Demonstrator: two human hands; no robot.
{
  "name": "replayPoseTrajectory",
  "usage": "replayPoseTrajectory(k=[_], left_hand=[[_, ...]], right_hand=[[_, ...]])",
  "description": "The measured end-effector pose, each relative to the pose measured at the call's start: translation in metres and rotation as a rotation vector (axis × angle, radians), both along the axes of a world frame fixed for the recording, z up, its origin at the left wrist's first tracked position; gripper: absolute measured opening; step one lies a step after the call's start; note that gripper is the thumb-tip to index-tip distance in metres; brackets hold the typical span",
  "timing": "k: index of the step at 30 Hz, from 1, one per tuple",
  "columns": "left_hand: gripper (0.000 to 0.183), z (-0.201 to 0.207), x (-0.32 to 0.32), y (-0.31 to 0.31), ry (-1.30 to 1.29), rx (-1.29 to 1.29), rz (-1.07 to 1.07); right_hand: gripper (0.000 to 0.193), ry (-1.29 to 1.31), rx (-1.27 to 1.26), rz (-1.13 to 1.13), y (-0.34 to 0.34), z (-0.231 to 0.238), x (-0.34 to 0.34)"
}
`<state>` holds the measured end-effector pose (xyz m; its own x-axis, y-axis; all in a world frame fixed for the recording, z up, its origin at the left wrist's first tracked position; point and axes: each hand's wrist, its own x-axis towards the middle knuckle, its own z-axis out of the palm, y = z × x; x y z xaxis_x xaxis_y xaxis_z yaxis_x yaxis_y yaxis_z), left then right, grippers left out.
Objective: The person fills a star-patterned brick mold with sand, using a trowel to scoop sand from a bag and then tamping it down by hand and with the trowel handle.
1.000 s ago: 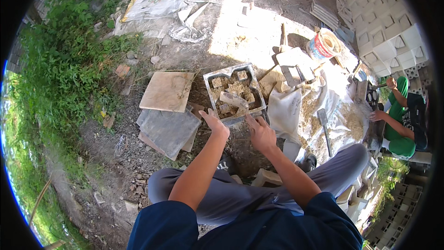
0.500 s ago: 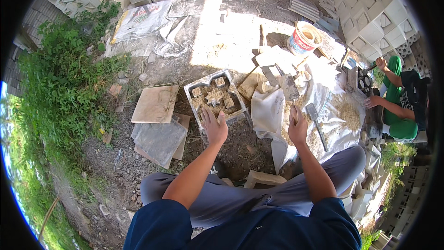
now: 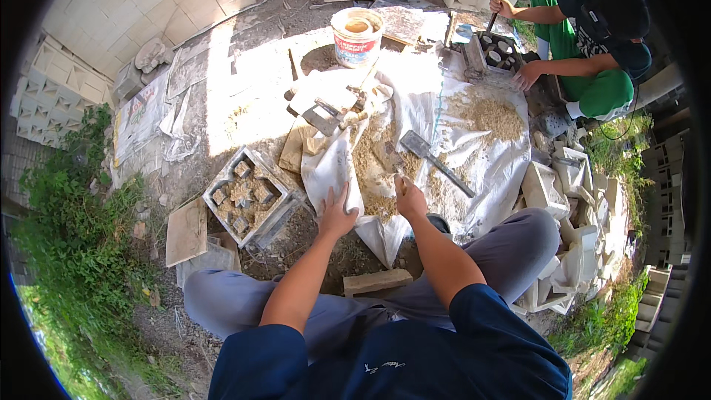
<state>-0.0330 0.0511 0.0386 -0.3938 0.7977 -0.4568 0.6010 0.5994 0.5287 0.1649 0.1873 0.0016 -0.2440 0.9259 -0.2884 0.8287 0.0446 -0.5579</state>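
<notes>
Shifted rightward from grey square metal mould [image 3: 246, 196] to loose tan sandy mix [image 3: 378, 178] on white woven sacking [image 3: 474, 155]: left hand [image 3: 338, 215] flat, spread, empty; right hand [image 3: 409, 196] closed round trowel handle [image 3: 400, 178]. Crumbly, heavy; better scooped.

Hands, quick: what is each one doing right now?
Left hand: open, fingers spread flat on the white sack.
Right hand: closed around a trowel handle over the sandy mix.
</notes>
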Motion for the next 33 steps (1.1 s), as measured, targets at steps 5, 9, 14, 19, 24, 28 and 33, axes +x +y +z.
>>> replayPoseTrajectory(k=[5,9,14,19,24,28,33], left_hand=[[0.076,-0.022,0.003,-0.016,0.174,-0.556,-0.091],[0.074,-0.015,0.001,-0.02,0.184,-0.496,-0.034],[0.076,-0.009,0.017,-0.029,0.265,0.006,0.059],[0.076,-0.027,-0.002,-0.03,0.249,-0.023,-0.063],[0.074,-0.022,0.002,-0.028,0.289,-0.086,-0.052],[0.071,-0.014,0.009,-0.021,0.301,-0.036,-0.066],[0.062,0.003,0.015,-0.02,0.382,0.0,-0.028]], right_hand=[[0.047,-0.161,-0.034,-0.098,0.038,-0.033,0.044],[0.052,-0.233,-0.073,-0.111,0.075,-0.01,0.041],[0.066,-0.291,-0.096,-0.195,0.078,-0.023,0.05],[0.054,-0.38,-0.016,-0.115,0.097,-0.019,0.053],[0.057,-0.396,-0.07,-0.093,0.09,-0.029,0.058],[0.053,-0.299,-0.025,-0.004,0.101,-0.056,0.07],[0.041,-0.15,-0.279,-0.033,0.094,-0.046,0.062]])
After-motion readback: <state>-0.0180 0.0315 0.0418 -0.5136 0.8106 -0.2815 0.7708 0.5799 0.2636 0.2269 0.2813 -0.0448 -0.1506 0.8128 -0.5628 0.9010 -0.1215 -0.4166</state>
